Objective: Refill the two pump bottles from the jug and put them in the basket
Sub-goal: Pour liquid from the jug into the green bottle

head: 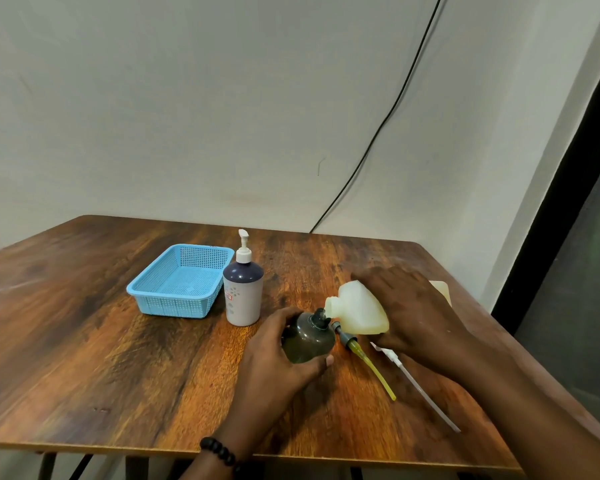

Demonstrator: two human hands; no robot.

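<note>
Pouring from the jug into one of my two bottles.

My left hand (278, 344) wraps around the dark bottle (307, 341), which stands open on the surface (118, 368), thumb in front and fingers behind. My right hand (409, 310) grips the one jug (359, 311) from above and tips it so its spout sits right at the dark bottle's neck. The second bottle (243, 296), white with a dark top, stands upright with its pump on, just right of the one blue basket (179, 282), which holds nothing. Two loose pumps lie by my right hand: one with a yellow tube (371, 367), one with a white tube (426, 391). A bead bracelet (219, 451) circles my left wrist.
</note>
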